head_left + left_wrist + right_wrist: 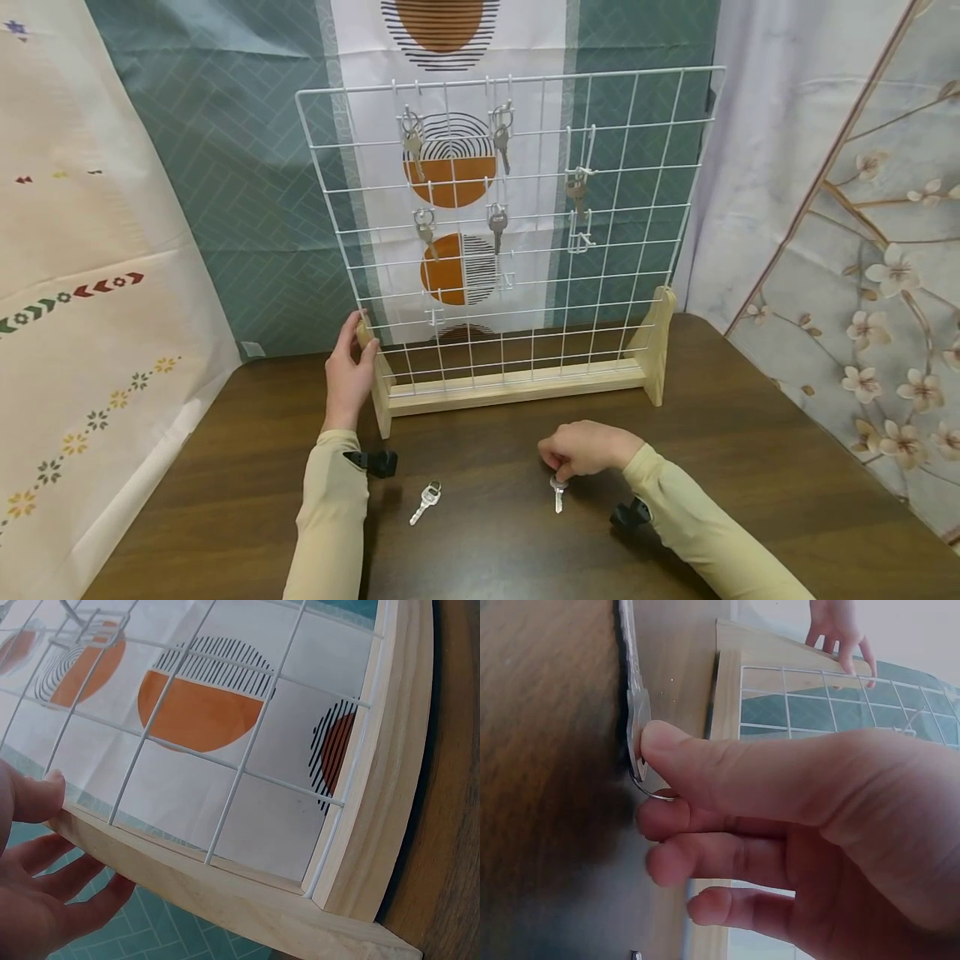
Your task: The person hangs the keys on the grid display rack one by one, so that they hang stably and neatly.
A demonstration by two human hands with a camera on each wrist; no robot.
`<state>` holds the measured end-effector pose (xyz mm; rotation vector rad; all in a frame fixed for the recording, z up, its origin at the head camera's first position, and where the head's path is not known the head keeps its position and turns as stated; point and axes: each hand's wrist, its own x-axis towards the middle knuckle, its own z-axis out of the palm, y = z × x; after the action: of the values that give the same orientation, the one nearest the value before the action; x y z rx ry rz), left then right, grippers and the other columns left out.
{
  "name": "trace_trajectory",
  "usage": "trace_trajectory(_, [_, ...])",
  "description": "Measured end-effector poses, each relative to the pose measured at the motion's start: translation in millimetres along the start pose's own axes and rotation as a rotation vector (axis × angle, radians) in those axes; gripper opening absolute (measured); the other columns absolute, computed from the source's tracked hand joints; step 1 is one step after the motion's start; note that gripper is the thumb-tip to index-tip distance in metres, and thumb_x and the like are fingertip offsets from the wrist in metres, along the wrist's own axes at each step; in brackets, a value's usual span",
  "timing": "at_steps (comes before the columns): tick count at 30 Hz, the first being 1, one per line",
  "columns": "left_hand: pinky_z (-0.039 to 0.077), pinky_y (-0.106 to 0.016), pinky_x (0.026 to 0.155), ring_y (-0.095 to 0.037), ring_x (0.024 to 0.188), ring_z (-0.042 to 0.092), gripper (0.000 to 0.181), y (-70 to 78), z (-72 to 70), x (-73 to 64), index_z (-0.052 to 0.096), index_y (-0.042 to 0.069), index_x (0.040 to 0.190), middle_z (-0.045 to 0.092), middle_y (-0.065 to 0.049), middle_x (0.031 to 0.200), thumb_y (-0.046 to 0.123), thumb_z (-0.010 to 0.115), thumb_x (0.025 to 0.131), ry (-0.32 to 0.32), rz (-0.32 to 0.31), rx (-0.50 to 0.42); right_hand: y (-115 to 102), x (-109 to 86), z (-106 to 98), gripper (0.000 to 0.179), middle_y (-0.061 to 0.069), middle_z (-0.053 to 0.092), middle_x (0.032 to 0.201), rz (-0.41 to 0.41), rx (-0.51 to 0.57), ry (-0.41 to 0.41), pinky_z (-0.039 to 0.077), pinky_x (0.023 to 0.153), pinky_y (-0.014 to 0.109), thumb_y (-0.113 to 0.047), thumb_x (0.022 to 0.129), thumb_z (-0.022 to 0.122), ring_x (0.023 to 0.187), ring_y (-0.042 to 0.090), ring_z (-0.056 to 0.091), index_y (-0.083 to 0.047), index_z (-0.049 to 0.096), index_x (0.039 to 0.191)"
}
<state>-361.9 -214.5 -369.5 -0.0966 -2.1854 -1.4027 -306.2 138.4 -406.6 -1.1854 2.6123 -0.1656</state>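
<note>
My left hand (350, 375) grips the wooden side post (187, 892) of a white wire grid rack (525, 312), thumb on one face and fingers behind it. Low over the table, my right hand (588, 447) pinches a silver key (558, 497) by its head and ring. The right wrist view shows the thumb (667, 742) on the key's head, with the thin ring (656, 796) by the forefinger. A second silver key (426, 503) with a ring lies flat on the table, between the two forearms.
Several keys hang on the grid's hooks, among them one at upper left (413, 146) and one at right (576, 192). A lower hook (437, 317) holds no key. The rack stands on a brown wooden table (487, 550), with a patterned curtain (247, 167) behind.
</note>
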Motion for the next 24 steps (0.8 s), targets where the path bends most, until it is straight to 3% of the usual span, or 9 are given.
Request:
trace_trajectory(5, [0.048, -0.046, 0.091, -0.030, 0.126, 0.056, 0.054, -0.6, 0.0, 0.2, 0.039, 0.019, 0.148, 0.050, -0.008, 0.147, 0.008, 0.055, 0.098, -0.003, 0.003, 0.001, -1.8, -2.0, -3.3, 0.023, -0.014, 0.047, 0.065, -0.023, -0.027, 0.021, 0.035, 0.054, 0.017, -0.016, 0.083, 0.075, 0.056, -0.001, 0.039, -0.018, 0.054, 0.074])
trace_trajectory(11, [0.049, -0.050, 0.093, -0.033, 0.128, 0.054, 0.053, -0.2, -0.4, 0.6, 0.040, 0.019, 0.148, 0.049, -0.010, 0.147, 0.008, 0.055, 0.098, -0.004, 0.006, -0.008, -1.7, -7.3, -14.1, 0.022, -0.015, 0.045, 0.064, -0.069, -0.056, 0.117, 0.034, 0.055, 0.017, -0.013, 0.085, 0.073, 0.057, -0.001, 0.038, -0.018, 0.054, 0.075])
trace_trajectory(18, [0.048, -0.052, 0.095, -0.034, 0.127, 0.054, 0.054, 0.1, 0.0, 0.3, 0.039, 0.019, 0.149, 0.049, -0.012, 0.146, 0.009, 0.055, 0.098, -0.007, 0.003, -0.007, 2.4, -18.7, -32.0, 0.024, -0.016, 0.042, 0.063, -0.094, -0.096, 0.300, 0.032, 0.056, 0.018, -0.016, 0.087, 0.071, 0.057, -0.003, 0.036, -0.019, 0.050, 0.075])
trace_trajectory(21, [0.048, -0.052, 0.095, -0.034, 0.127, 0.054, 0.054, 0.3, -0.3, -0.4, 0.039, 0.019, 0.148, 0.050, -0.013, 0.146, 0.009, 0.055, 0.098, -0.011, 0.001, -0.012, 5.6, -25.7, -46.6, 0.025, -0.016, 0.040, 0.063, -0.097, -0.110, 0.374, 0.030, 0.056, 0.018, -0.017, 0.088, 0.070, 0.057, -0.004, 0.035, -0.019, 0.049, 0.075])
trace_trajectory(24, [0.049, -0.051, 0.094, -0.033, 0.127, 0.054, 0.053, 0.6, -0.8, -0.4, 0.040, 0.019, 0.148, 0.050, -0.012, 0.146, 0.008, 0.054, 0.098, -0.010, 0.000, -0.019, 10.0, -33.7, -66.8, 0.026, -0.015, 0.042, 0.063, -0.109, -0.188, 0.476, 0.031, 0.054, 0.019, -0.015, 0.088, 0.069, 0.058, -0.002, 0.036, -0.019, 0.048, 0.074])
